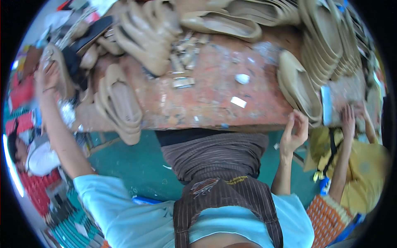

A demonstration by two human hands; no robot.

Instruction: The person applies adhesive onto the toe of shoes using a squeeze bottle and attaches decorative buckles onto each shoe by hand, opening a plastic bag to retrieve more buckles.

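While the left hand [47, 78] stretches far out to the counter's [206, 95] edge, its fingers [51, 68] lie flat on a tan shoe sole [56, 72] rather than closed round it, so the grip looks weak. Beside those fingers a loose heap of soles [120, 103] overhangs the rim; a nudge from the wrist could, I judge, tip several to the floor [136, 165]. The right hand [294, 134] hovers just off the near edge, fingers curled half open and holding nothing that I can make out. Right beside it another stack of soles [300, 89] leans outward and could slide. A second person's hand [349, 120] works close by, so the two might collide. Motion blur smears the far piles, the small pale scraps [239, 101] are unclear, and the lens cuts off both sides.
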